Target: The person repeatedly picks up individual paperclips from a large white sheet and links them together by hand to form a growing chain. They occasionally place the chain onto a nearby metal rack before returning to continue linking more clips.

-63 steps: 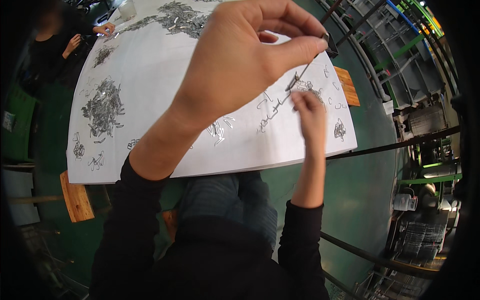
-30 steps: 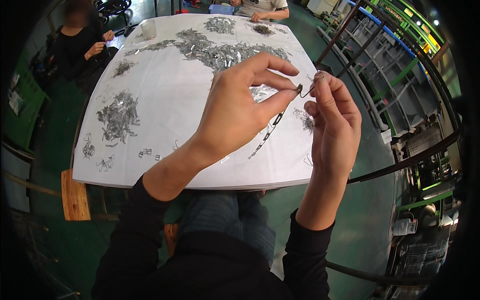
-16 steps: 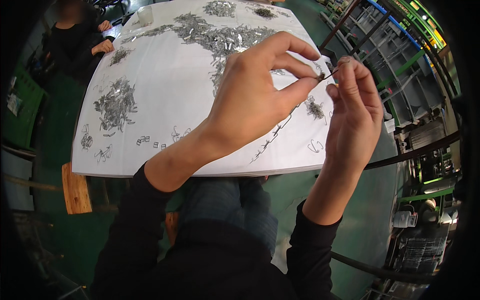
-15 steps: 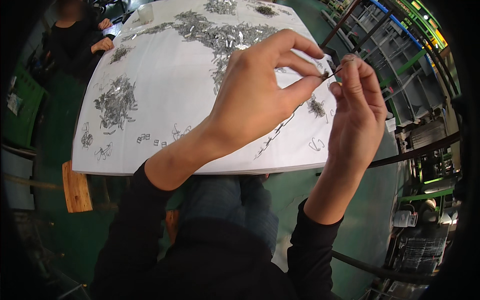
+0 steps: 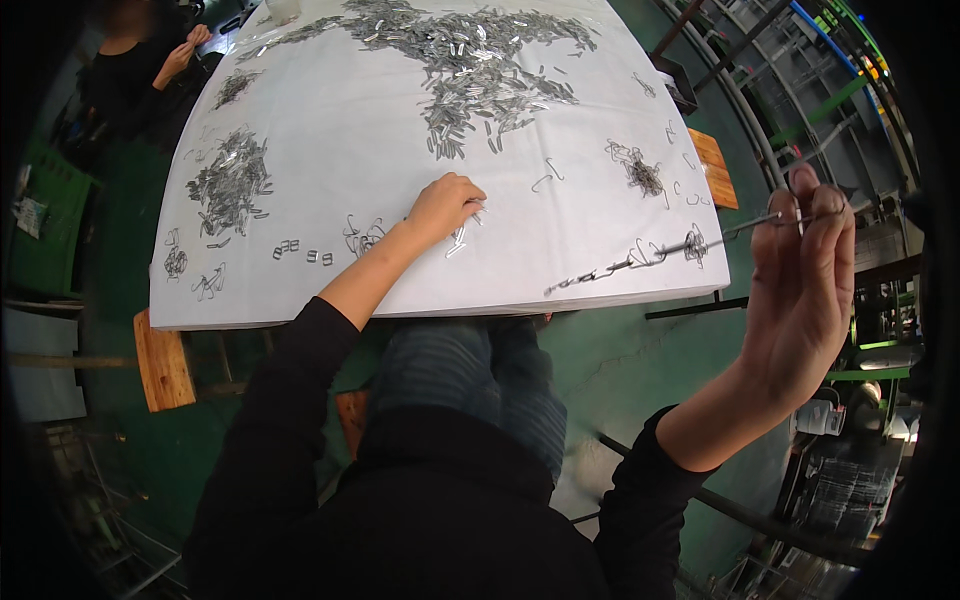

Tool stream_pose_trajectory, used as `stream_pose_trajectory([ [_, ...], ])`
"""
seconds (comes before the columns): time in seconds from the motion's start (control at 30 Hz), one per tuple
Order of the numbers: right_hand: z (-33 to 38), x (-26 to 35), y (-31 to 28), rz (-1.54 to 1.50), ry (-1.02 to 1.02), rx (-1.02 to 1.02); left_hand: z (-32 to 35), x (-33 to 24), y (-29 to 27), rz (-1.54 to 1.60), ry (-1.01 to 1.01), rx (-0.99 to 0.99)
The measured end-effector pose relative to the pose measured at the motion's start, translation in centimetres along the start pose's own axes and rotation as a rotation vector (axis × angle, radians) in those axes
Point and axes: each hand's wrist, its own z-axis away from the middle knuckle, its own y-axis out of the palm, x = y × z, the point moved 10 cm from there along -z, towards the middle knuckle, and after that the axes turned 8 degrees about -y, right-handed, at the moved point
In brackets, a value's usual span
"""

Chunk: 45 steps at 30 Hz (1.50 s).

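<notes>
My left hand rests on the white table, its fingers curled together with the tips hidden. Beside it lie a few loose silvery metal pieces. Past the table's right edge my right hand is raised, fingers pinched on the end of a thin dark chain of wire links. From there the chain slants down leftward toward the table's near right part. Two bent wire hooks lie between the hands. Near the chain is a small heap of wire hooks.
A large pile of flat metal links spreads over the far middle of the table. Another pile lies at left, near small wire pieces. A co-worker works at the far left. A wooden stool stands at right.
My hands, which were together at the chain's end, have parted. The left has come down to the table by the loose metal pieces; the right has moved right, drawing the chain along.
</notes>
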Motion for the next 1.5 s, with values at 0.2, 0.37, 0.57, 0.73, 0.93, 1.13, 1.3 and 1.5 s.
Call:
stream_pose_trajectory([
  [0.2,5.2,-0.5,-0.7,0.029,0.130,0.011,1.0,-2.2,2.7,-0.496,0.277,-0.040],
  [0.37,11.0,-2.3,-1.5,0.020,0.289,-0.083,-0.3,-4.1,-0.6,0.119,-0.139,-0.004],
  [0.57,15.1,-5.0,-2.6,0.051,0.324,-0.129,3.5,-13.7,-3.7,0.902,-0.303,0.096],
  [0.73,16.3,-7.1,-2.6,-0.006,0.341,-0.164,5.2,-19.1,-6.0,1.023,-0.215,0.159],
  [0.93,16.3,-7.9,-2.5,-0.033,0.346,-0.175,5.9,-20.7,-6.7,0.917,-0.147,0.212],
  [1.13,16.3,-8.8,-2.1,-0.022,0.322,-0.161,6.3,-20.3,-7.4,0.928,-0.046,0.139],
  [1.3,17.2,-10.0,-3.5,0.095,0.357,-0.202,6.8,-19.1,-6.9,0.974,-0.015,0.064],
  [1.5,11.0,-22.4,-7.8,0.661,0.464,0.058,8.0,-17.3,-6.5,0.871,-0.031,-0.010],
])
